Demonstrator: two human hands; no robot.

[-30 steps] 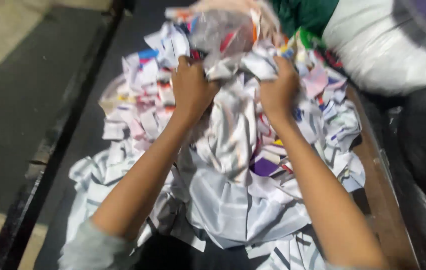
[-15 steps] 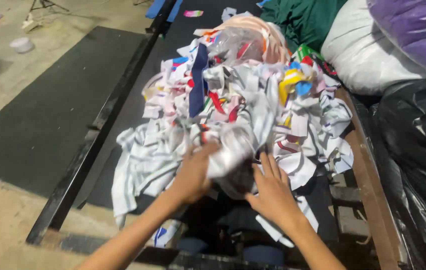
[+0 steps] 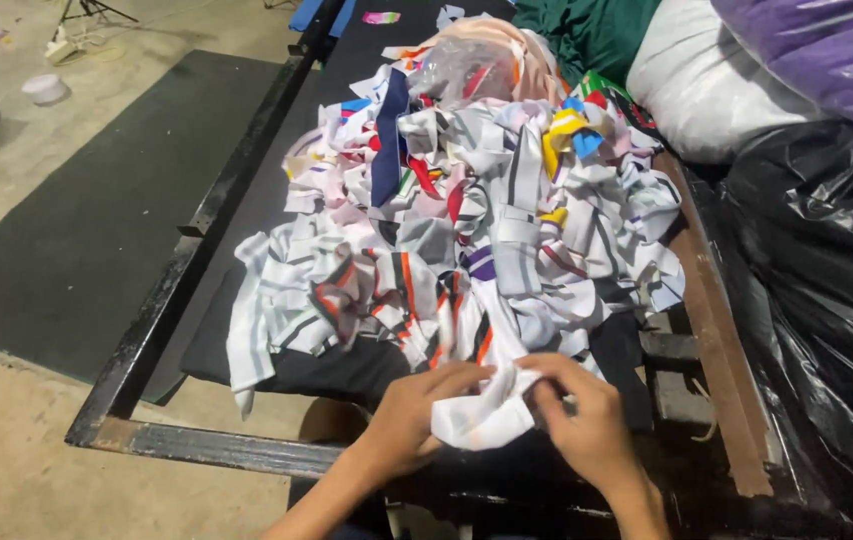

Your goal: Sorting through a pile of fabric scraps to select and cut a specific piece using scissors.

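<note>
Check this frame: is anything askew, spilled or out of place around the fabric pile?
Mostly no. The heap of fabric scraps spreads loosely, some strips drooping over the black table's near-left edge. Both hands, left hand and right hand, hold a white piece. Nothing looks damaged.

A textile-sorting workshop. A heap of striped white fabric offcuts (image 3: 466,230) covers a black metal-framed table (image 3: 206,445). Stuffed black, white and purple plastic sacks (image 3: 816,260) crowd the bare concrete floor (image 3: 16,470).
</note>
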